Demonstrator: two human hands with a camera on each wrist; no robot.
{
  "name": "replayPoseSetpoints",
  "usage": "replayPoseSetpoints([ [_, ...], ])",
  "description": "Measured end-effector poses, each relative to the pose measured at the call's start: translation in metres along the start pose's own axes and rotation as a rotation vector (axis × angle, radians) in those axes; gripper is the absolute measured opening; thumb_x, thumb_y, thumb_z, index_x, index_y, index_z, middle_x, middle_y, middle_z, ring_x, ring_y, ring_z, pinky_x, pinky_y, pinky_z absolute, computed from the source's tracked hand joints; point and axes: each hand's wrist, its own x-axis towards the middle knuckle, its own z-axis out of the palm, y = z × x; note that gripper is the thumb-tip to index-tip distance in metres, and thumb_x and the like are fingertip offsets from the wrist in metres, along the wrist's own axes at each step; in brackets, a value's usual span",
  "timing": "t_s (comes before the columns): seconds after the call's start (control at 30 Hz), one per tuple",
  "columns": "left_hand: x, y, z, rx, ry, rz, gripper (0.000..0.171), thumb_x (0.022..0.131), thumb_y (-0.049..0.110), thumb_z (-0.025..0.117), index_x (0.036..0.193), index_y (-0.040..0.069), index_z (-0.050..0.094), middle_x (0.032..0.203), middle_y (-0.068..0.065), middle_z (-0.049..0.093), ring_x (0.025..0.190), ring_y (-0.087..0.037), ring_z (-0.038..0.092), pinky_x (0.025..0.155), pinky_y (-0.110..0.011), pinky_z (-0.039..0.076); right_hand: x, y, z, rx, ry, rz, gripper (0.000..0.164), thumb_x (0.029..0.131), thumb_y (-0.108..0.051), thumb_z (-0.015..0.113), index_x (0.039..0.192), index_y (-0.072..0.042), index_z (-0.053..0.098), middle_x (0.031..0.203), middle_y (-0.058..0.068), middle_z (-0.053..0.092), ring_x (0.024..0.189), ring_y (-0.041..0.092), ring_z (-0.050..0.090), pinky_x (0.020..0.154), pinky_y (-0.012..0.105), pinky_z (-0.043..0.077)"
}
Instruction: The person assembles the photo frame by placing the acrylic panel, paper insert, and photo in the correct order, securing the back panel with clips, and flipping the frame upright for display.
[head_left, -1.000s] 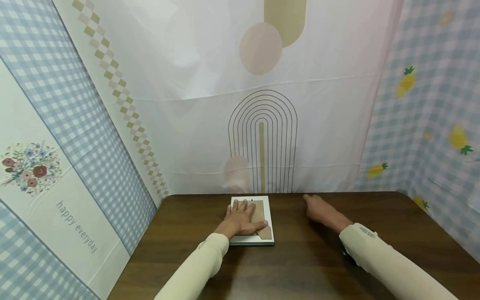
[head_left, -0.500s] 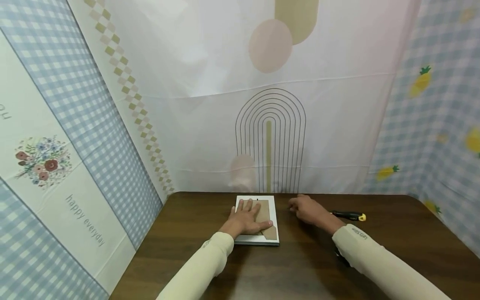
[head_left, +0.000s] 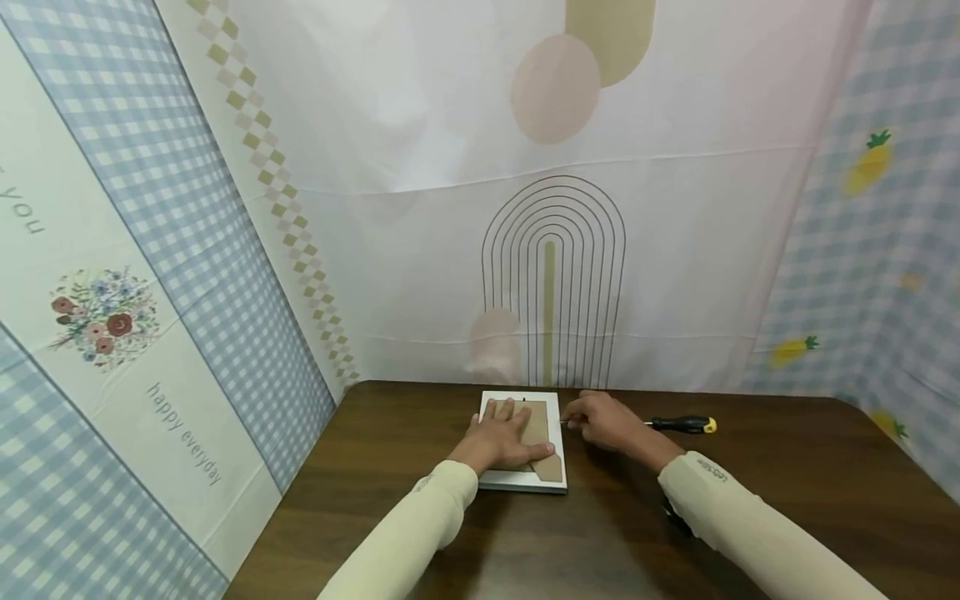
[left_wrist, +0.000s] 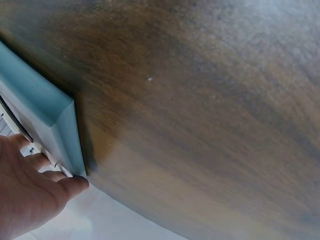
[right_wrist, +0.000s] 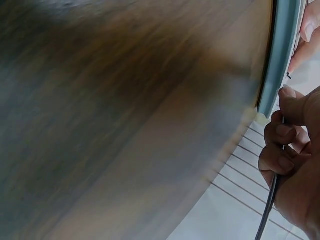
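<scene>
A white photo frame [head_left: 553, 415] lies back side up near the table's far edge, with a brown backing board [head_left: 536, 425] inside its border. Across it rests my left hand [head_left: 497, 443], fingers spread and thumb toward the right side. The left wrist view shows the frame's blue-green side [left_wrist: 62, 125] beside that thumb. Just right of the frame, my right hand [head_left: 606, 422] pinches a screwdriver by its thin shaft [right_wrist: 270, 200]. Its black and yellow handle [head_left: 682, 425] sticks out beyond the wrist, and the tip end points at the frame's right edge. A small dark tab [right_wrist: 289, 76] shows at the frame's border.
The dark brown wooden table [head_left: 390, 500] ends at a patterned white cloth [head_left: 420, 275] hung just behind the frame. Blue checked cloths [head_left: 202, 167] hang on both sides.
My right hand has moved left to the frame's edge, bringing the screwdriver along; its handle, hidden at first, now shows. The left hand stays on the frame. The head view has turned slightly left.
</scene>
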Motion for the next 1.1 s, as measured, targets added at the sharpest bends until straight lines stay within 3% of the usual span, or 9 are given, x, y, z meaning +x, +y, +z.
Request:
replayPoseSetpoints([
  [0.23,-0.012,0.012,-0.013,0.013,-0.034,-0.015,0.099,0.102,0.088,0.051,0.179,0.029,0.033,0.191,-0.006,0.019,0.178,-0.041,0.01,0.145,-0.066,0.021,0.005,-0.002,0.003,0.013,0.012,-0.03,0.026,0.098,0.005,0.072,0.109,-0.012,0.088,0.087,-0.005,0.066,0.076,0.004,0.051,0.068,0.024,0.05],
  [0.47,0.003,0.007,0.0,0.024,-0.033,-0.029,0.107,0.097,0.099,0.04,0.18,0.032,0.03,0.191,-0.006,0.016,0.178,-0.042,0.008,0.144,-0.068,0.02,0.008,-0.001,0.005,0.029,0.005,-0.015,0.03,0.099,0.006,0.069,0.114,-0.012,0.088,0.091,-0.005,0.068,0.078,0.004,0.053,0.069,0.025,0.051],
  [0.73,-0.004,0.015,-0.011,0.029,-0.066,-0.051,0.099,0.102,0.089,0.049,0.18,0.032,0.028,0.192,-0.005,0.014,0.179,-0.04,0.005,0.145,-0.066,0.018,0.011,0.0,0.007,0.051,0.016,-0.023,0.029,0.1,0.005,0.07,0.116,-0.013,0.087,0.092,-0.004,0.069,0.077,0.005,0.051,0.069,0.024,0.049],
  [1.1,0.002,0.005,-0.001,0.032,-0.054,-0.06,0.101,0.099,0.093,0.047,0.18,0.035,0.029,0.192,-0.003,0.014,0.179,-0.04,0.005,0.145,-0.067,0.018,0.015,-0.005,0.011,0.068,-0.001,-0.024,0.027,0.101,0.003,0.073,0.116,-0.014,0.087,0.096,-0.003,0.071,0.084,0.009,0.061,0.072,0.028,0.055],
])
